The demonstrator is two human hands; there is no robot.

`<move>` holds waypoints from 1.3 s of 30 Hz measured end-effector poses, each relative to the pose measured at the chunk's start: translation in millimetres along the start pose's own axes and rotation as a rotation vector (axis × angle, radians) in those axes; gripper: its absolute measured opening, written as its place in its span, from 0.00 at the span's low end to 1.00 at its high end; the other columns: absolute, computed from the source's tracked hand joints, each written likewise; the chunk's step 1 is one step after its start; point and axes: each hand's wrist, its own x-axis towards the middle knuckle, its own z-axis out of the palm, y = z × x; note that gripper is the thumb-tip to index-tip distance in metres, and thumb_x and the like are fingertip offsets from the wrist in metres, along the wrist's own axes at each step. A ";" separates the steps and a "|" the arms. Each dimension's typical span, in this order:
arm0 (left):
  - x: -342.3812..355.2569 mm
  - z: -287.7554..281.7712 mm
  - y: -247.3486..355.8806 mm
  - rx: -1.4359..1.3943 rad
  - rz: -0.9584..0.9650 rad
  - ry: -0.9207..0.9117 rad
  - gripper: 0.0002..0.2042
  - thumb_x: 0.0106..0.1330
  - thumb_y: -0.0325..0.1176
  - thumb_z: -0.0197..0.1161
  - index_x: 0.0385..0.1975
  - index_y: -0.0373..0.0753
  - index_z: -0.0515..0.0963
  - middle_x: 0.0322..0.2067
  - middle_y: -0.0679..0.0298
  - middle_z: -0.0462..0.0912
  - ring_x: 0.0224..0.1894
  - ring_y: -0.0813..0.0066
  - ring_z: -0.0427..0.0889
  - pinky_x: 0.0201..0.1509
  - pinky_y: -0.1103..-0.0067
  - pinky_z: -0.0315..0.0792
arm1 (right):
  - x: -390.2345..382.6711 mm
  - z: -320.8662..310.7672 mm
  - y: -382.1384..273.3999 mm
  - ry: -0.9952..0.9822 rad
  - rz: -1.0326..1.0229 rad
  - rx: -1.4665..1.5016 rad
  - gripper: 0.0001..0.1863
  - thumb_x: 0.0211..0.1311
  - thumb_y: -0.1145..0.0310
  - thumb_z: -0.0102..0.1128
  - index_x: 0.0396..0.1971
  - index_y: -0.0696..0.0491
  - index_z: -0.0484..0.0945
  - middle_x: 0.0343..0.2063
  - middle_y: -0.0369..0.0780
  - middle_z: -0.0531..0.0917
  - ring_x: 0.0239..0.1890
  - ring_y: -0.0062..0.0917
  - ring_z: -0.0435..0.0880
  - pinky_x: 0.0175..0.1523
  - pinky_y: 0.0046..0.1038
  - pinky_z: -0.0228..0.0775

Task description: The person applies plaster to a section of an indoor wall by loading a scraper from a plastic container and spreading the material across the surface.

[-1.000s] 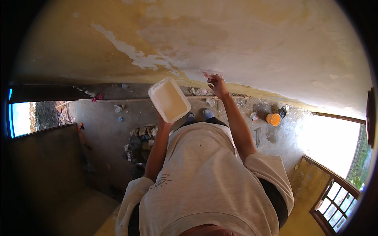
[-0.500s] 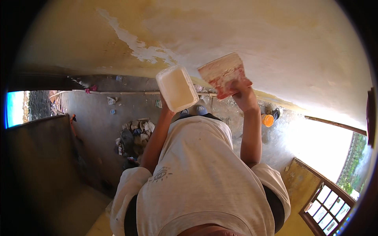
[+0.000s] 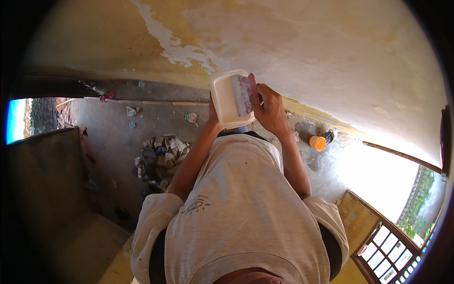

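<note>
My left hand (image 3: 215, 113) grips a white rectangular plastic tub (image 3: 222, 102) from its left side and below; most of its fingers are hidden behind the tub. Pale, creamy filler coats the tub's inside. In my right hand (image 3: 272, 109) is a broad, flat scraper (image 3: 243, 94), reddish and smeared with white. Its blade dips into the tub and lies against the right rim. Beyond both hands rises a yellowish wall (image 3: 265, 42) with a peeled whitish patch (image 3: 172, 47) and smoothed pale areas.
On the grey floor, a heap of crumpled paper and rubbish (image 3: 163, 158) lies to the left. A long pole (image 3: 156, 102) runs along the wall's foot. An orange bucket (image 3: 317, 143) stands at right beside a dark bag (image 3: 329, 136). A bright doorway opens farther right.
My right hand has brought the scraper left and down from near the wall into the tub. The tub has shifted slightly right and turned more upright.
</note>
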 end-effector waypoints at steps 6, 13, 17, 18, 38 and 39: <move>9.3 -21.3 -6.1 0.028 0.048 -0.048 0.27 0.73 0.55 0.42 0.62 0.43 0.68 0.56 0.59 0.76 0.57 0.60 0.77 0.58 0.61 0.76 | -3.9 17.8 17.6 0.039 -0.069 -0.074 0.09 0.65 0.74 0.55 0.28 0.63 0.71 0.21 0.50 0.73 0.20 0.35 0.70 0.27 0.32 0.63; 9.2 2.7 -8.1 0.086 0.005 -0.052 0.28 0.72 0.54 0.44 0.64 0.41 0.66 0.58 0.55 0.75 0.57 0.57 0.77 0.57 0.57 0.77 | -16.2 -7.9 30.8 0.075 0.332 0.413 0.12 0.72 0.65 0.55 0.31 0.58 0.76 0.19 0.28 0.70 0.21 0.10 0.62 0.26 0.20 0.54; 16.9 1.1 -10.4 0.068 -0.011 -0.104 0.31 0.72 0.55 0.46 0.66 0.40 0.63 0.60 0.52 0.72 0.59 0.53 0.76 0.57 0.55 0.77 | -31.1 -11.9 52.9 0.036 0.465 0.848 0.11 0.72 0.65 0.54 0.40 0.58 0.78 0.28 0.30 0.77 0.30 0.11 0.73 0.32 0.19 0.66; 20.3 0.6 -11.4 0.068 -0.018 -0.139 0.31 0.71 0.55 0.47 0.67 0.40 0.62 0.61 0.52 0.71 0.60 0.53 0.75 0.57 0.55 0.77 | -35.7 -11.6 56.4 0.055 0.521 1.013 0.11 0.72 0.66 0.54 0.44 0.58 0.78 0.33 0.31 0.79 0.34 0.12 0.76 0.36 0.19 0.70; -13.0 -114.9 -21.9 0.023 0.324 -0.164 0.32 0.70 0.58 0.49 0.66 0.42 0.64 0.60 0.55 0.73 0.62 0.59 0.73 0.65 0.58 0.69 | -50.2 6.1 152.3 0.074 0.654 1.461 0.08 0.66 0.74 0.54 0.43 0.59 0.76 0.40 0.40 0.83 0.41 0.25 0.83 0.45 0.25 0.78; -21.5 -116.3 -22.6 0.018 0.352 -0.179 0.32 0.70 0.58 0.50 0.66 0.42 0.64 0.60 0.55 0.73 0.62 0.59 0.73 0.66 0.58 0.68 | -47.8 10.7 160.3 0.042 0.683 1.495 0.08 0.67 0.76 0.51 0.44 0.59 0.75 0.41 0.41 0.81 0.43 0.26 0.83 0.47 0.26 0.78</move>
